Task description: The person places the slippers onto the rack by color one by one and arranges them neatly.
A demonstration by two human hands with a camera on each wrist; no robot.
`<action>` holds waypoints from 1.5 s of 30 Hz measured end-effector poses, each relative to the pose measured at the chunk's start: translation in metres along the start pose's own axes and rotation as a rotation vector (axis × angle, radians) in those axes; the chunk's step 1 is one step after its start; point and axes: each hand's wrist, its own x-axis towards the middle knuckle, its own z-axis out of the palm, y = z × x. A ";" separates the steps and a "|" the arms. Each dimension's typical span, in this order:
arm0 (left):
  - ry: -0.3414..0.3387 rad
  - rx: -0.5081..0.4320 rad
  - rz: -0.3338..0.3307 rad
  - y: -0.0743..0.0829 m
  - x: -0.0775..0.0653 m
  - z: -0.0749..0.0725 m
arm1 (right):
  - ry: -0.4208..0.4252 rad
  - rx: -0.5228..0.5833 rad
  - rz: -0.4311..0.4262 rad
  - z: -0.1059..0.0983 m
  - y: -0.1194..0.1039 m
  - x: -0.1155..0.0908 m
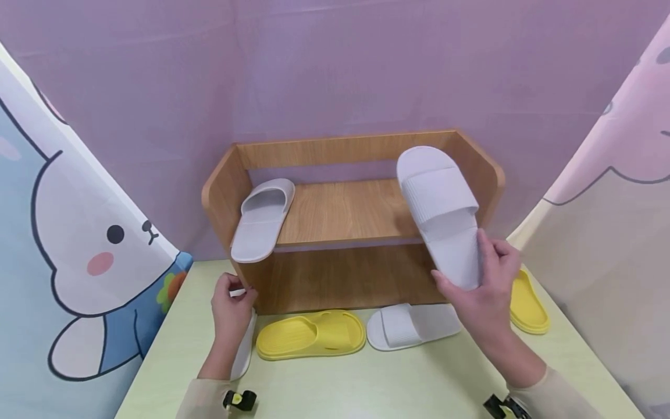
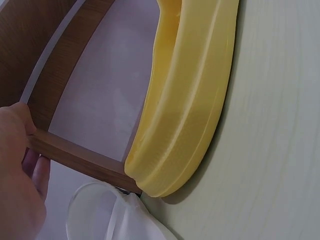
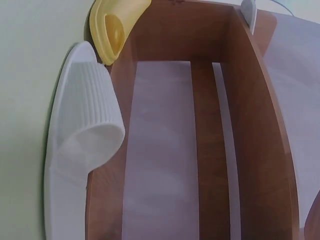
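A small wooden shoe rack (image 1: 342, 212) with two levels stands against the back cloth. My left hand (image 1: 232, 308) pinches the front edge of its left side panel (image 2: 80, 157), low down. In my right hand (image 1: 494, 288) I hold a white slipper (image 1: 439, 212) by the heel end, toe pointing up and away, in front of the upper shelf's right part. Another white slipper (image 1: 264, 224) lies at the left end of the upper shelf, its heel over the front edge. In the right wrist view the held slipper is out of sight.
Along the rack's front on the pale table (image 1: 366, 384) lie a yellow slipper (image 1: 311, 334) and a white slipper (image 1: 413, 326). A further white slipper (image 1: 245, 349) is partly hidden by my left wrist. Right of the rack sits another yellow slipper (image 1: 528, 302). Printed cloths hang on both sides.
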 end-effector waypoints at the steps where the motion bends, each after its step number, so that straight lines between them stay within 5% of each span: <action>1: 0.002 0.000 -0.004 0.000 0.000 -0.001 | -0.017 -0.009 0.005 0.003 0.002 0.000; 11: 0.007 -0.019 0.007 0.002 -0.001 -0.002 | -0.149 -0.049 -0.012 0.031 -0.004 0.002; 20: 0.010 -0.018 0.016 0.003 0.001 0.000 | -0.327 -0.098 0.101 0.048 -0.019 0.011; 45: 0.016 -0.030 0.036 0.002 0.001 0.003 | -0.505 -0.120 0.110 0.105 -0.062 0.042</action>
